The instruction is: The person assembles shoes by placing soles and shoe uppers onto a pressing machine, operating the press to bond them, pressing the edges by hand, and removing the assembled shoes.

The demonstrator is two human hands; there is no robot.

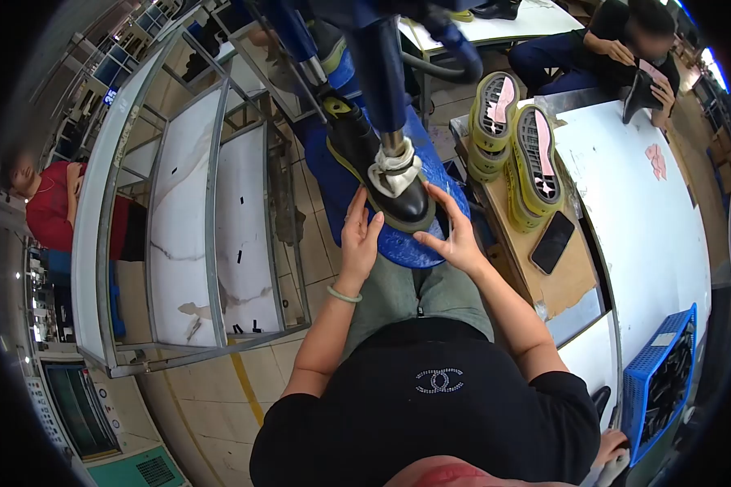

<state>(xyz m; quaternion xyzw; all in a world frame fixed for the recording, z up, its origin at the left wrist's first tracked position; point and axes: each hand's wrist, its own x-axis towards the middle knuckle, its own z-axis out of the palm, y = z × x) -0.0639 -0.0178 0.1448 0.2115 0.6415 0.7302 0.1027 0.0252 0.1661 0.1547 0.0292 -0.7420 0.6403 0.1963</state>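
A black boot (404,209) with a yellowish-green edged sole lies toe toward me on the blue machine plate (406,249). A press rod with a white cloth-wrapped end (396,169) stands on top of it, hiding part of the upper. My left hand (361,238) holds the boot from the left of the toe, fingers stretched along the sole's edge. From the right, my right hand (456,235) steadies it too, with the thumb near the toe tip and the fingers along the side.
Stacked yellow-green soles (536,154) and a phone (553,242) lie on a cardboard-covered bench at right. Beyond is a white table (642,203), with a blue basket (660,381) by it. A metal rack (211,219) stands left. One person handles a boot (642,93); another stands beyond the rack.
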